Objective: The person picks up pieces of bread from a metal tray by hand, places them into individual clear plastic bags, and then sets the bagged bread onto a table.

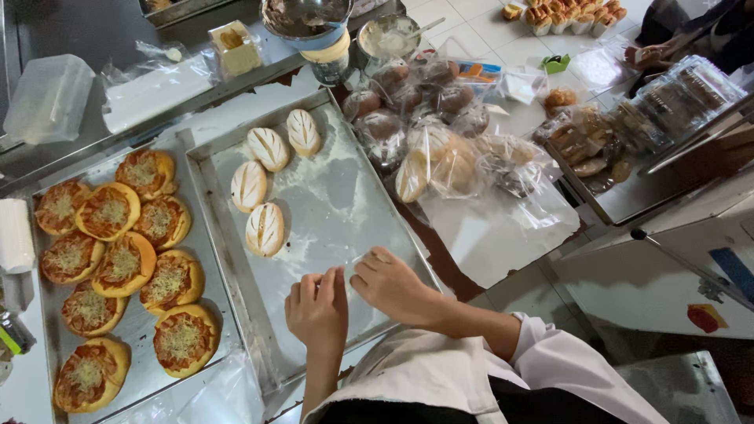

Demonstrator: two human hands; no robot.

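My left hand and my right hand are close together over the near end of a floured metal tray. The right hand's fingertips pinch what looks like a thin clear plastic bag, which is faint and hard to make out. The left hand's fingers are held together beside it, and whether they grip the plastic is unclear. Several scored white oval loaves lie at the tray's far left, apart from both hands.
A second tray to the left holds several round cheese-topped buns. Bagged breads are piled at the back right beside another tray of pastries. Bowls and containers stand along the back.
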